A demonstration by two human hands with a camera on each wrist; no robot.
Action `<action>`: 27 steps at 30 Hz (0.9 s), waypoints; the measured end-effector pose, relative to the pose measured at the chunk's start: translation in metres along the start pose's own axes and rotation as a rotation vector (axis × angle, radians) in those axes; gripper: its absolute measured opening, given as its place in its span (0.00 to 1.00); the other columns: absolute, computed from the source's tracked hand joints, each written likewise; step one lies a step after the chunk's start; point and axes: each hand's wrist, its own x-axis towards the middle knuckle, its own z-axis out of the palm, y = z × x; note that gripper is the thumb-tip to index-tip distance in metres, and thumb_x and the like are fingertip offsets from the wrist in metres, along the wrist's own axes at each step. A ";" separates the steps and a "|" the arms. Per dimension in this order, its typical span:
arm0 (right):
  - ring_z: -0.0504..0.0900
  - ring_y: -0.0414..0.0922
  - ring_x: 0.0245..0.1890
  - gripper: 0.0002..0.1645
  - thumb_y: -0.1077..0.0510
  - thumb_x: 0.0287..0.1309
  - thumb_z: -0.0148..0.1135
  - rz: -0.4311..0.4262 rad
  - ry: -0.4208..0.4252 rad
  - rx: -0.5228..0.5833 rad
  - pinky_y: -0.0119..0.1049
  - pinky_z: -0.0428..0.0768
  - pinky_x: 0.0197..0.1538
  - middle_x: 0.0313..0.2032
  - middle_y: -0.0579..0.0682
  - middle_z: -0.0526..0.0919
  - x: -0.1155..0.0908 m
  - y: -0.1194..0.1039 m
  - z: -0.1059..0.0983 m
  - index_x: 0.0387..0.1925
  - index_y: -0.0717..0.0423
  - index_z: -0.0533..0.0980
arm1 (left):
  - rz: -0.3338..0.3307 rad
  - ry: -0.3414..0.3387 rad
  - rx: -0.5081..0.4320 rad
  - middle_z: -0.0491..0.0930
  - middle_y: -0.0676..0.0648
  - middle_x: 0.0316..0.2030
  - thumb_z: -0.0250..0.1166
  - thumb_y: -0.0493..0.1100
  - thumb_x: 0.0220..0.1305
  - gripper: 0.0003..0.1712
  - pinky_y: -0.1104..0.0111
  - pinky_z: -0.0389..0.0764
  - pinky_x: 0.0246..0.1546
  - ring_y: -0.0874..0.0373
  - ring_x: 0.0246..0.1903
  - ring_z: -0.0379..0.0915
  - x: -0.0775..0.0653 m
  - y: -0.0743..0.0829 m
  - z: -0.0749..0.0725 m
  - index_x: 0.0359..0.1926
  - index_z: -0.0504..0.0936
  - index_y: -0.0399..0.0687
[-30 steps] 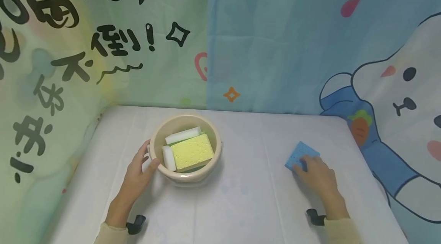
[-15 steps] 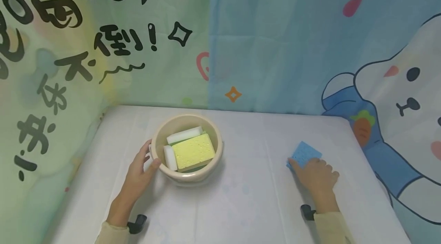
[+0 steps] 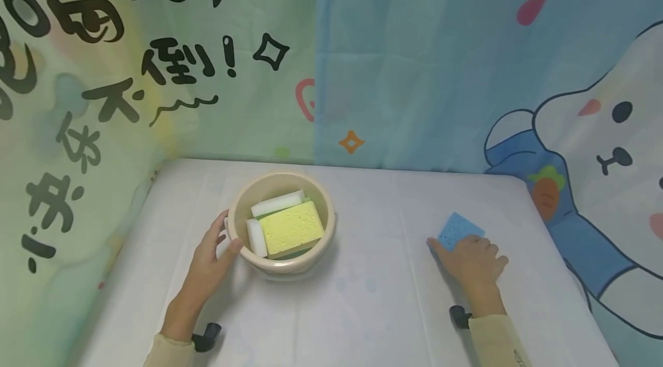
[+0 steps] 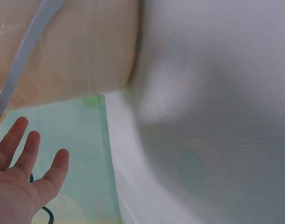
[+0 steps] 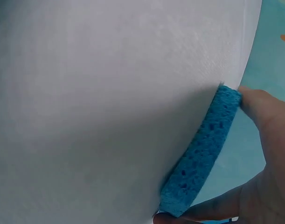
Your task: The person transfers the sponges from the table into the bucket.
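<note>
A cream bucket (image 3: 290, 265) stands left of centre on the white table. Inside it a yellow sponge (image 3: 291, 229) lies over something green, with two white sponges (image 3: 278, 203) at its back and left. My left hand (image 3: 205, 266) touches the bucket's left side, thumb at the rim; the left wrist view shows its other fingers (image 4: 56, 172) spread and loosely extended beside the bucket. At right, my right hand (image 3: 473, 266) holds a blue sponge (image 3: 458, 230) against the table. In the right wrist view, thumb and fingers pinch this sponge (image 5: 200, 151) by opposite edges.
The white-covered table (image 3: 362, 321) carries the bucket and blue sponge. A printed curtain (image 3: 414, 68) rises behind the back edge and along the left. A pale strap-like handle (image 4: 25, 51) crosses the bucket's side.
My right hand has shifted its hold on the blue sponge, moving its thumb to the left edge and its fingers to the right. The left hand stays at the bucket.
</note>
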 end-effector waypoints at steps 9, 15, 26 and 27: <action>0.71 0.76 0.44 0.56 0.31 0.60 0.57 -0.069 -0.022 0.051 0.74 0.70 0.45 0.37 0.80 0.69 0.004 -0.002 -0.007 0.47 0.89 0.63 | -0.009 0.004 0.011 0.60 0.39 0.73 0.60 0.43 0.73 0.37 0.43 0.64 0.67 0.42 0.72 0.54 0.000 0.000 0.000 0.76 0.57 0.42; 0.69 0.78 0.47 0.54 0.36 0.59 0.60 -0.125 -0.023 0.072 0.74 0.70 0.44 0.43 0.83 0.69 0.004 -0.003 -0.009 0.53 0.88 0.61 | -0.009 0.007 0.018 0.60 0.38 0.73 0.61 0.43 0.72 0.37 0.44 0.65 0.67 0.42 0.72 0.55 0.000 0.001 0.000 0.76 0.57 0.41; 0.74 0.69 0.37 0.48 0.37 0.57 0.64 -0.255 0.017 0.070 0.64 0.76 0.34 0.40 0.76 0.73 -0.008 -0.022 -0.032 0.50 0.82 0.67 | 0.012 0.011 0.017 0.61 0.38 0.72 0.61 0.41 0.72 0.37 0.43 0.66 0.66 0.41 0.71 0.56 0.000 0.001 0.000 0.76 0.57 0.41; 0.74 0.69 0.38 0.49 0.37 0.57 0.64 -0.265 0.024 0.070 0.64 0.77 0.34 0.41 0.77 0.73 -0.010 -0.026 -0.036 0.51 0.83 0.66 | 0.012 0.011 0.015 0.61 0.38 0.72 0.61 0.41 0.72 0.37 0.43 0.66 0.66 0.41 0.71 0.56 0.000 0.001 0.001 0.76 0.57 0.41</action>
